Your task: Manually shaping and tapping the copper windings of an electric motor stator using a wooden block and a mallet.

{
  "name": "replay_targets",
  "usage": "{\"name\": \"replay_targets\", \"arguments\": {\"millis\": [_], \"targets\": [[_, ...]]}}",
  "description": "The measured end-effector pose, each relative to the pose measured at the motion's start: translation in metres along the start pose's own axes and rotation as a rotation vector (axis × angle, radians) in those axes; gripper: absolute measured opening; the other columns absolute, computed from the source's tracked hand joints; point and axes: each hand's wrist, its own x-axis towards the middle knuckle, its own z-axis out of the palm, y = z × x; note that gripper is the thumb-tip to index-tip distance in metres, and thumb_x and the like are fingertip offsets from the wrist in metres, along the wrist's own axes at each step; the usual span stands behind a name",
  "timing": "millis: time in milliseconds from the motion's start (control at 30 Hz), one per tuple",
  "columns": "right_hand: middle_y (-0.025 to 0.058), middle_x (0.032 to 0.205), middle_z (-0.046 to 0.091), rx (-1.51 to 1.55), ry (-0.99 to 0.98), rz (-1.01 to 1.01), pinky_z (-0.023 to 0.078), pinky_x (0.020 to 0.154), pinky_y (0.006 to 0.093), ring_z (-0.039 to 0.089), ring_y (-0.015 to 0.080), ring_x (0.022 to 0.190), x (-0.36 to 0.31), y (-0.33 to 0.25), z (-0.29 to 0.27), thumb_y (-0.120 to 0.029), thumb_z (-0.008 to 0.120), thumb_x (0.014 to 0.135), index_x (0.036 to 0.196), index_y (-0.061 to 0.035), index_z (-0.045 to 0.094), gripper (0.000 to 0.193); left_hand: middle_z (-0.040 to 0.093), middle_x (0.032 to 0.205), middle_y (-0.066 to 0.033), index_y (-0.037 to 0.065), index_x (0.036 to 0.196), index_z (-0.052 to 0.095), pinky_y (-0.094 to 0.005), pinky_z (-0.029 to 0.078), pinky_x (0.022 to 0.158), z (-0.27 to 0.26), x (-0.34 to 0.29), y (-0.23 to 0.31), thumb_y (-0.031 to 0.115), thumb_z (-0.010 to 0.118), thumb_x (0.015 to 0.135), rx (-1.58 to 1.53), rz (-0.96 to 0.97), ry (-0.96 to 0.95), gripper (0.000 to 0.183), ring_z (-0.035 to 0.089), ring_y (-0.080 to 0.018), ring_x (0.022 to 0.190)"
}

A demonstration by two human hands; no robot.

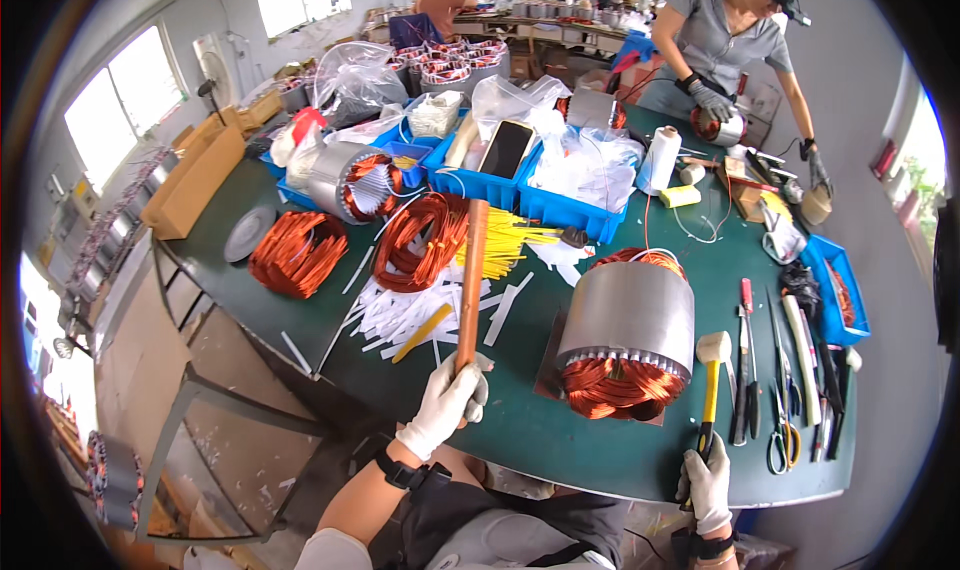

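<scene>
Fingers of the left hand (447,402) clench the lower end of a stiff copper rod (471,282). The right hand (708,482) grips the mallet (711,370) by its yellow handle's end; it looks light but head-heavy.

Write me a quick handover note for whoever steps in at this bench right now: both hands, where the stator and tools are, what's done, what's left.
Left hand: gloved, gripping the lower end of a long copper-coloured rod, held upright over the table.
Right hand: gloved, holding the yellow handle of the mallet, its white head just right of the stator.
Stator: lying on the green table, copper windings showing at both ends.
Done: coils are already in the stator.
Left: neither the rod nor the mallet touches the windings yet.
</scene>
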Motion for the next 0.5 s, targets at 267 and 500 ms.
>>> {"name": "replay_targets", "arguments": {"millis": [267, 500], "targets": [[0.0008, 0.067, 0.051, -0.014, 0.057, -0.018, 0.041, 0.038, 0.0237, 0.047, 0.0091, 0.044, -0.008, -0.010, 0.021, -0.011, 0.058, 0.089, 0.116, -0.0013, 0.048, 0.029, 0.054, 0.066, 0.0003, 0.006, 0.108, 0.053, -0.0195, 0.038, 0.043, -0.016, 0.002, 0.001, 0.016, 0.048, 0.101, -0.105, -0.022, -0.087, 0.013, 0.047, -0.0045, 0.047], [0.0021, 0.070, 0.053, -0.032, 0.139, 0.017, 0.041, 0.039, 0.0236, 0.049, 0.0097, 0.044, 0.001, -0.019, 0.031, -0.013, 0.059, 0.089, 0.132, 0.0010, 0.044, 0.047, 0.053, 0.064, -0.0003, 0.005, 0.111, 0.051, -0.0208, 0.038, 0.042, -0.018, 0.006, -0.006, 0.011, 0.046, 0.100, -0.153, -0.037, -0.076, 0.014, 0.044, -0.0055, 0.044]]}}
